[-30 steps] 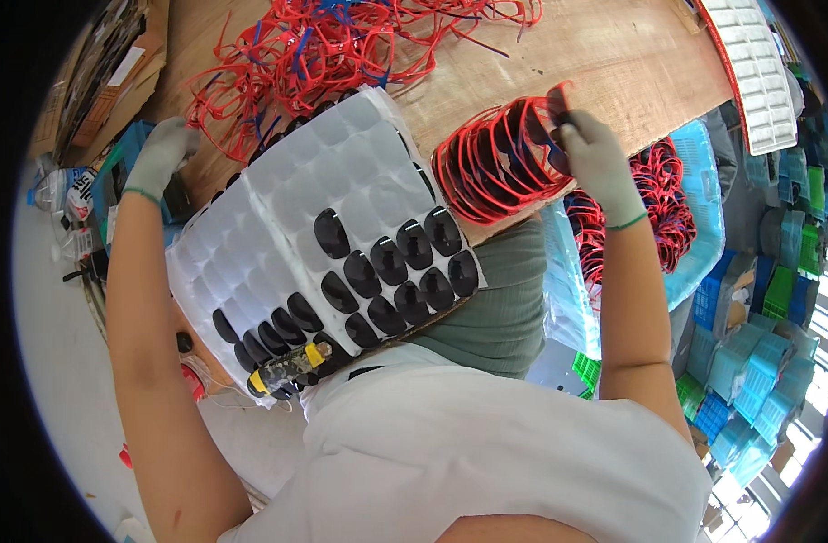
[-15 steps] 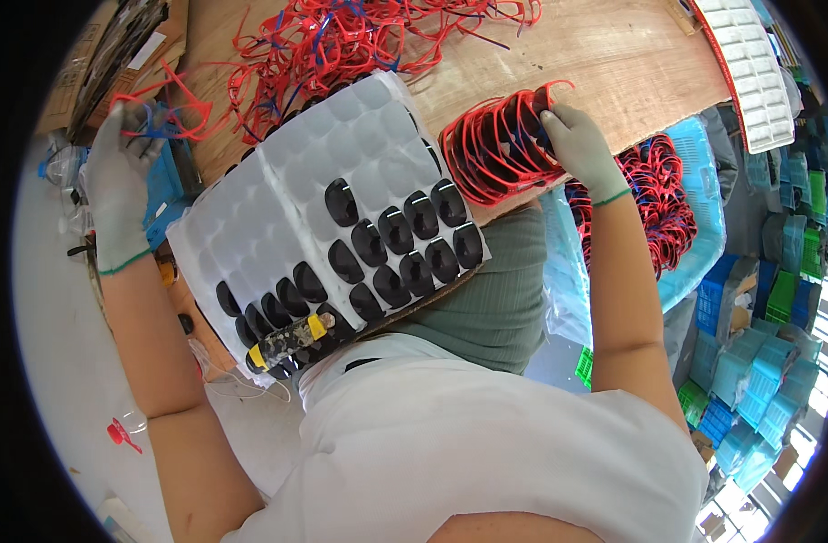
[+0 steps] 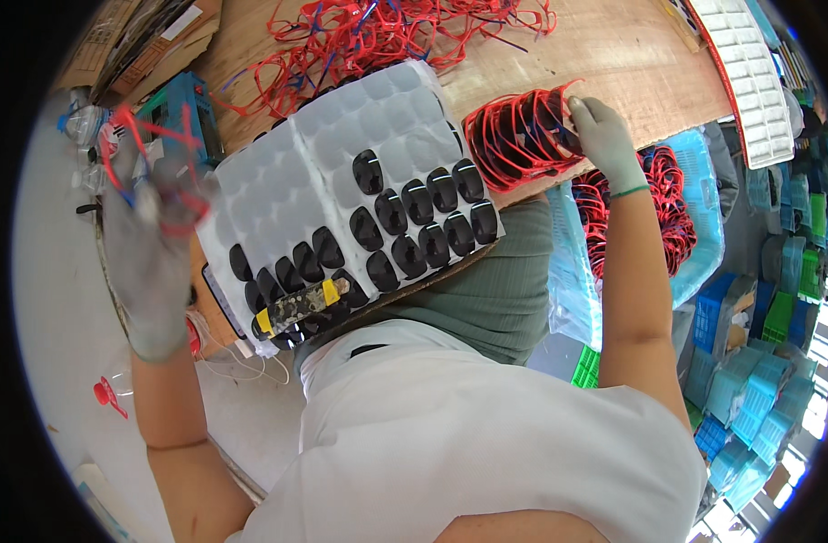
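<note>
My left hand point(image 3: 152, 262), in a pale glove and smeared by motion, holds up a red and blue glasses frame point(image 3: 165, 132) left of the lens tray. My right hand point(image 3: 604, 136), also gloved, is closed at the right end of a row of red sunglasses point(image 3: 518, 136) standing packed together on the table. Its thumb and fingers are on the end pair. Between the hands, a white moulded tray point(image 3: 260, 181) carries dark lenses point(image 3: 390, 211) in its nearer pockets; many farther pockets are bare. A dark tool with yellow bands point(image 3: 296, 308) rests across the tray's near left lenses.
A tangled heap of red and blue frames point(image 3: 369, 41) lies beyond the tray. A blue crate point(image 3: 699, 208) full of red glasses stands at the right. Cardboard point(image 3: 133, 45) leans at the far left; a white tray point(image 3: 744, 81) lies at the table's right edge.
My left hand has swung nearer and a little right with the frame, which has come down. My right hand stays at the row; the whole scene has shifted slightly in view.
</note>
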`<control>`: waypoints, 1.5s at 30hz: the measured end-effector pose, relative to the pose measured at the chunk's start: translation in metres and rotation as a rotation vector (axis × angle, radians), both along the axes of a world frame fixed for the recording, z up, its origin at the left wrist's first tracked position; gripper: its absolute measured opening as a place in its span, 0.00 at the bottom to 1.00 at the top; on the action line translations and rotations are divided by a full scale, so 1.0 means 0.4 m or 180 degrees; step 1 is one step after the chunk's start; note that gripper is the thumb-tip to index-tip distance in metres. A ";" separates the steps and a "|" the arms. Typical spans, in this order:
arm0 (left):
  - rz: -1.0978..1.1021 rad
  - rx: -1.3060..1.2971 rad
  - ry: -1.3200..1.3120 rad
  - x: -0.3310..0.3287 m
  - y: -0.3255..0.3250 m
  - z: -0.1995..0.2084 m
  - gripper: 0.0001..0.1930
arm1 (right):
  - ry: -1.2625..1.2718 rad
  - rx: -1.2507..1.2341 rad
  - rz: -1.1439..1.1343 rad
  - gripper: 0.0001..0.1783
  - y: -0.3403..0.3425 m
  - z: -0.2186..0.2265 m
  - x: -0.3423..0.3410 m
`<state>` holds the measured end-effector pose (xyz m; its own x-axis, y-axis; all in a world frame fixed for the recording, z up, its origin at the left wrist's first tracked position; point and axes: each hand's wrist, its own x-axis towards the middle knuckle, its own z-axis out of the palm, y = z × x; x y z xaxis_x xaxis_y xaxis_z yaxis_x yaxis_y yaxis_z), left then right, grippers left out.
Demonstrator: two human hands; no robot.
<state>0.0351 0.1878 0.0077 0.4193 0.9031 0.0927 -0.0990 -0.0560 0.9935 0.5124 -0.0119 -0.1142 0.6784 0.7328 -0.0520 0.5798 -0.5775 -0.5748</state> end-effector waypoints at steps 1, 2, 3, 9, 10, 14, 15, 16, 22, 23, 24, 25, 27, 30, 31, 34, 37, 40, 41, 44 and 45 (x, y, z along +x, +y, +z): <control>-0.0351 0.0057 0.0412 -0.047 -0.049 -0.007 0.26 | -0.0252 0.0274 -0.0059 0.23 -0.009 0.015 -0.019; -0.0496 0.0113 0.0719 -0.095 -0.105 -0.016 0.27 | -0.0497 0.0552 -0.0106 0.21 -0.016 0.032 -0.043; -0.0664 0.0185 0.1016 -0.143 -0.160 -0.027 0.29 | -0.0737 0.0832 -0.0146 0.20 -0.024 0.050 -0.072; -0.1382 0.0815 0.1035 -0.160 -0.281 -0.007 0.22 | -0.0458 0.1602 0.1162 0.13 0.099 0.102 -0.432; -0.1549 0.0917 0.0973 -0.139 -0.284 -0.005 0.21 | -0.0466 0.1543 0.1407 0.14 0.128 0.096 -0.490; -0.1896 0.1363 0.0802 -0.050 -0.339 -0.017 0.23 | -0.1254 0.0319 0.1437 0.17 0.204 0.073 -0.629; -0.2030 0.1290 0.0851 -0.037 -0.349 -0.008 0.24 | -0.1336 0.0207 0.1386 0.17 0.209 0.063 -0.634; -0.2002 0.1277 0.0866 -0.038 -0.363 -0.013 0.24 | -0.1418 0.0098 0.1336 0.17 0.215 0.053 -0.636; -0.1715 0.0939 0.1149 -0.082 -0.419 -0.033 0.20 | -0.0190 0.0461 0.1357 0.13 0.216 0.061 -0.643; -0.1575 0.0877 0.1142 -0.088 -0.422 -0.037 0.19 | -0.0298 0.0725 0.1535 0.12 0.201 0.072 -0.654; -0.1437 0.0803 0.1135 -0.094 -0.427 -0.040 0.18 | -0.0346 0.1045 0.1633 0.11 0.178 0.090 -0.667; -0.1009 0.0908 0.0981 -0.105 -0.444 -0.053 0.13 | -0.0392 0.1366 0.1724 0.10 0.148 0.115 -0.681; -0.0747 0.0399 0.0885 -0.124 -0.445 -0.051 0.10 | 0.0423 0.1523 0.1798 0.10 0.061 0.169 -0.710; -0.0615 0.0400 0.0962 -0.126 -0.440 -0.045 0.10 | 0.2670 0.1577 0.1553 0.13 -0.074 0.261 -0.768; -0.0729 0.0647 0.1013 -0.117 -0.440 -0.050 0.10 | 0.3353 0.1679 0.1391 0.14 -0.100 0.279 -0.786; -0.0993 0.1149 0.1204 -0.096 -0.446 -0.056 0.10 | 0.2897 0.2035 0.1562 0.20 -0.129 0.252 -0.810; -0.1082 0.1544 0.1229 -0.088 -0.446 -0.056 0.10 | 0.3059 0.1991 0.1487 0.18 -0.141 0.270 -0.823; -0.1084 0.1380 0.0587 -0.077 -0.461 -0.038 0.10 | 0.3891 0.2036 0.1189 0.14 -0.141 0.274 -0.817; -0.1329 0.1295 0.0655 -0.081 -0.460 -0.025 0.10 | 0.4230 0.2048 0.1083 0.14 -0.140 0.273 -0.809; -0.1991 0.1145 0.0813 -0.096 -0.455 0.001 0.10 | 0.5126 0.1588 0.1659 0.17 -0.159 0.269 -0.777; -0.2172 0.1170 0.0827 -0.098 -0.454 -0.003 0.10 | 0.5149 0.1331 0.1933 0.18 -0.164 0.272 -0.763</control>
<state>-0.0043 0.0061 0.0067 0.9148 0.3721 0.1573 0.0019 -0.3933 0.9194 0.2074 -0.0774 -0.0055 -0.2014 0.9752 -0.0918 -0.6039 -0.1974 -0.7722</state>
